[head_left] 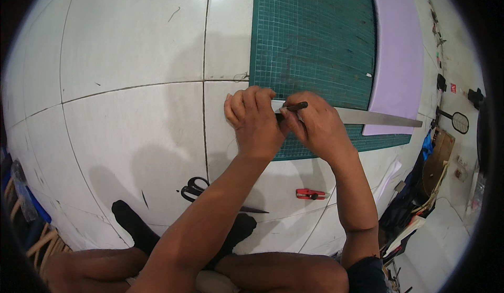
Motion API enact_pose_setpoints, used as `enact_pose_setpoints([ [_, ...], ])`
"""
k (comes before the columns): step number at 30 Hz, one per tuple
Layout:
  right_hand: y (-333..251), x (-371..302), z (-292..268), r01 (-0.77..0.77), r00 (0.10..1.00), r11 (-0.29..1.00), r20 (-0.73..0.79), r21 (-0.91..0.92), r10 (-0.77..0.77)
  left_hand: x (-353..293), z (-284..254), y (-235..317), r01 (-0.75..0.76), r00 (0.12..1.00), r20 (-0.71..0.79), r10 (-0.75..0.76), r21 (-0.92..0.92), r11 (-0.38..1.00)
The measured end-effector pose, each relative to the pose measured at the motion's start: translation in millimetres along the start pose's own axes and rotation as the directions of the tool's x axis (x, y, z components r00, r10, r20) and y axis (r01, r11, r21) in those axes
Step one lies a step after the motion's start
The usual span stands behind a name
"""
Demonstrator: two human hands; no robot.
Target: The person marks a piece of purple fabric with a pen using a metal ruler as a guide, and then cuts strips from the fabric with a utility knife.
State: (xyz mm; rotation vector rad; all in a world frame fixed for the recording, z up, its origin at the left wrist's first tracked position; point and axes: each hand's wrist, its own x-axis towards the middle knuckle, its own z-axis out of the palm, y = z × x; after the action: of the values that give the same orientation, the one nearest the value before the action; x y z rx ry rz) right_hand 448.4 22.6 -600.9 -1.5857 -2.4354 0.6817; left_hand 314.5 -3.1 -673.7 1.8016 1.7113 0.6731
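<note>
Both hands work at the green cutting mat [315, 41] edge on the floor: left hand [252, 122] fisted, pinning the steel ruler [375, 117]; right hand [315, 127] pinching a slim knife [294, 106]. Ruler looks stiff, slick; best held flat near the cut

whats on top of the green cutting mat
A long metal ruler lies across the green gridded cutting mat, and a lilac sheet covers its right edge. Both hands hide the ruler's left end.

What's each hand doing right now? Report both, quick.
Left hand: closed, fingers curled, pressing down on the ruler.
Right hand: closed on a pen, tip at the ruler's edge on the mat.
</note>
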Motion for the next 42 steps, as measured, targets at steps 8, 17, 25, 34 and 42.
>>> enact_pose_setpoints([
  [8, -3.0, 1.0, 1.2, -0.026, 1.000, 0.999, -0.009, 0.035, 0.026, -1.0, -0.5, -1.6, 0.002, 1.000, -0.007, -0.002, 0.004, 1.000],
  [17, -4.7, 3.2, 2.7, -0.016, 0.999, 0.999, -0.047, 0.050, 0.018, -2.0, -1.0, -3.2, -0.004, 1.000, 0.010, 0.004, 0.024, 1.000],
  [25, -9.6, 6.7, 0.7, 0.023, 1.000, 0.999, 0.019, 0.036, -0.024, -1.5, -2.1, -5.6, 0.002, 1.000, 0.008, -0.002, 0.007, 1.000],
  [34, -6.6, 6.7, 1.0, -0.003, 0.999, 0.999, -0.039, 0.049, 0.005, -2.9, -2.1, -2.9, -0.002, 1.000, -0.003, 0.002, 0.029, 1.000],
  [42, -10.9, 8.9, -1.0, -0.031, 0.999, 0.997, -0.011, 0.064, 0.032, -2.7, -1.4, -5.5, -0.002, 1.000, 0.010, 0.001, 0.038, 0.999],
])
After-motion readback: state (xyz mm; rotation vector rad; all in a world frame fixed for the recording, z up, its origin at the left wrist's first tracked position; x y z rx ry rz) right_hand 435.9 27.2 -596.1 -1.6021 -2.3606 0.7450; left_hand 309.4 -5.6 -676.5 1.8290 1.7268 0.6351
